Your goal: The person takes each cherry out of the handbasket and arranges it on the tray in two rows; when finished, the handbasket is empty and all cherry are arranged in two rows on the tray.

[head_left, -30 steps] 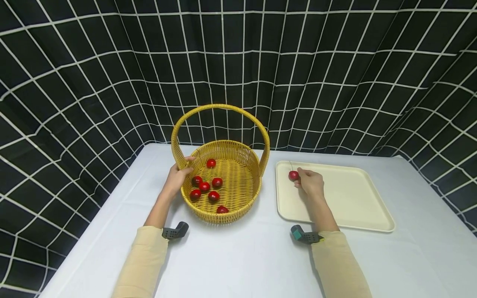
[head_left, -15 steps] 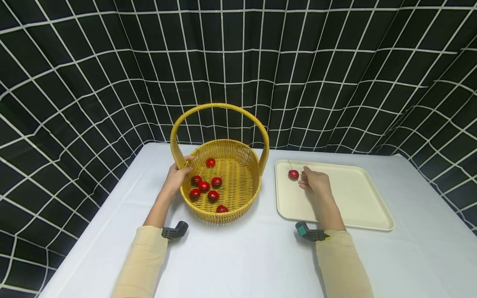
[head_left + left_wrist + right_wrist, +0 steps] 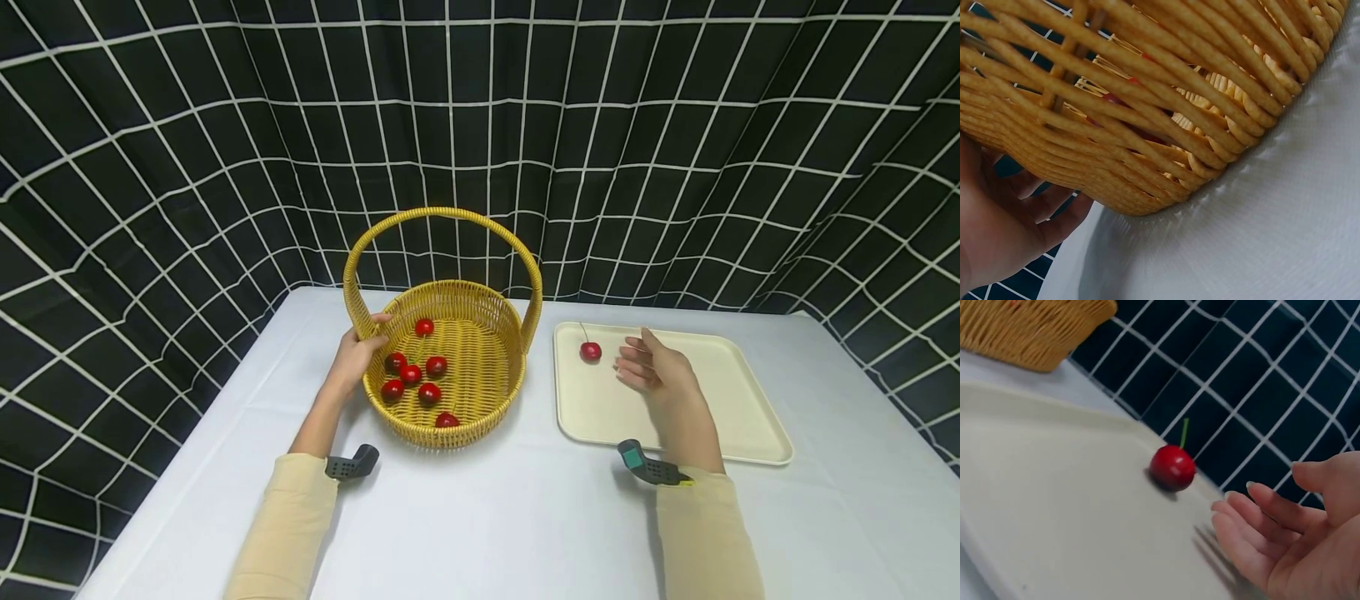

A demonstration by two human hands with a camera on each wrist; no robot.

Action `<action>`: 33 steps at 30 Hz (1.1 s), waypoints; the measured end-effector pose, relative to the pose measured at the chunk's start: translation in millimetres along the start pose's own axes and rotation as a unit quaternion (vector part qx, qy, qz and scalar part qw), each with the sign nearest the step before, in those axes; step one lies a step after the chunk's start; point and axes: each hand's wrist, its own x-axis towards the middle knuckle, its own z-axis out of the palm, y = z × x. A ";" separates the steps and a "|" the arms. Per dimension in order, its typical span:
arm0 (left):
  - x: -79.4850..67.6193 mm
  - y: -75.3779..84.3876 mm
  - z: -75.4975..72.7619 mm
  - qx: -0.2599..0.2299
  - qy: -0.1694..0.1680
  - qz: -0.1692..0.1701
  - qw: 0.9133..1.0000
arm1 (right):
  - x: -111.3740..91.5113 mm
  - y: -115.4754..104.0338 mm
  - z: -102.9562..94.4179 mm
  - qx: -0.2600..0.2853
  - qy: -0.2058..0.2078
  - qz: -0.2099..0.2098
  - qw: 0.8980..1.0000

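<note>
Left hand: gripped the basket at the handle's foot, fingers curled round it.
Right hand: hung over the tray, fingers loosely spread, thumb apart.
Cherry: lay on the tray, near the right hand.
Basket: contained seven more cherries.

Cherries mostly hidden behind the basket, left wrist view
</note>
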 end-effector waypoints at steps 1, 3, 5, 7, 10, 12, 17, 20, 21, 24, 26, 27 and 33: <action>0.4 0.1 0.0 0.000 0.000 0.000 1.000 | -1.7 -2.8 -0.2 0.006 -0.006 -0.002 1.000; -0.1 0.6 0.2 -0.001 0.000 0.000 1.000 | -5.5 -8.7 0.0 0.012 -0.024 -0.012 1.000; -0.6 0.4 0.4 0.002 0.001 0.001 1.000 | -9.9 -13.6 1.0 0.008 -0.045 -0.026 0.999; -0.5 -0.1 0.3 0.005 0.002 0.002 1.000 | -13.8 -17.8 2.1 0.017 -0.066 -0.036 0.997; 0.0 -1.2 0.3 0.010 0.005 0.006 1.000 | -19.6 -22.7 4.5 0.037 -0.091 -0.049 0.994; 0.4 -1.7 0.2 0.012 0.006 0.008 1.000 | -23.3 -25.8 6.0 0.053 -0.105 -0.052 0.992; -0.1 -0.7 0.9 0.014 0.006 0.007 1.000 | -32.2 -33.1 10.0 0.067 -0.132 -0.071 0.986; -0.2 0.5 1.3 0.013 0.007 0.006 1.000 | -35.8 -36.3 12.6 0.073 -0.149 -0.094 0.982; -0.3 0.8 1.4 0.014 0.007 0.005 1.000 | -36.9 -37.0 13.6 0.074 -0.155 -0.101 0.980; -0.4 1.2 1.6 0.012 0.006 0.006 1.000 | -40.5 -38.9 17.3 0.076 -0.169 -0.115 0.976; -0.3 0.6 1.5 0.011 0.006 0.005 1.000 | -43.6 -40.1 20.2 0.075 -0.176 -0.122 0.974; -0.1 0.2 1.4 0.009 0.006 0.006 1.000 | -45.7 -40.8 21.7 0.073 -0.179 -0.126 0.973; 1.0 -1.4 0.9 0.005 0.006 0.007 1.000 | -57.8 -44.5 29.6 0.060 -0.180 -0.155 0.969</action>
